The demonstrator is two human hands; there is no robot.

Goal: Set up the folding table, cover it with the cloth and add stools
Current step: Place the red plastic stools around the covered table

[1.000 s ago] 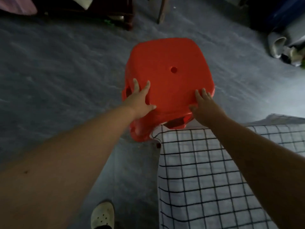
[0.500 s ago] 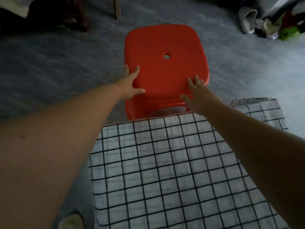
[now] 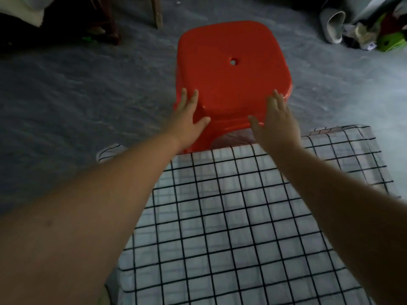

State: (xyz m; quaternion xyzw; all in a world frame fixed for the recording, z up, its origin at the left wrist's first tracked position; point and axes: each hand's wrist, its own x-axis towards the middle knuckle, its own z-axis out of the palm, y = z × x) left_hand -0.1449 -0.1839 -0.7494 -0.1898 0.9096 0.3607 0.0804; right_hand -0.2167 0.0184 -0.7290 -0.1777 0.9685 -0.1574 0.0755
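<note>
A red plastic stool [image 3: 231, 73] with a small hole in its seat stands upright on the grey floor, just beyond the far edge of the table. A white cloth with a black grid [image 3: 231, 216] covers the table, and its corners hang down at the left and right. My left hand [image 3: 187, 122] lies with straight fingers against the stool's near left corner. My right hand [image 3: 275, 122] is at the near right corner with its fingers straight and spread. Neither hand grips the stool.
The grey floor [image 3: 77, 95] spreads around the stool. Dark wooden furniture legs [image 3: 110, 25] stand at the top left. A grey shoe [image 3: 332, 25] and a green item [image 3: 392, 41] lie in clutter at the top right.
Both hands have slid off the seat top toward the stool's near corners and their fingers have straightened. The view has shifted, so the stool stands squarely beyond the table's far edge.
</note>
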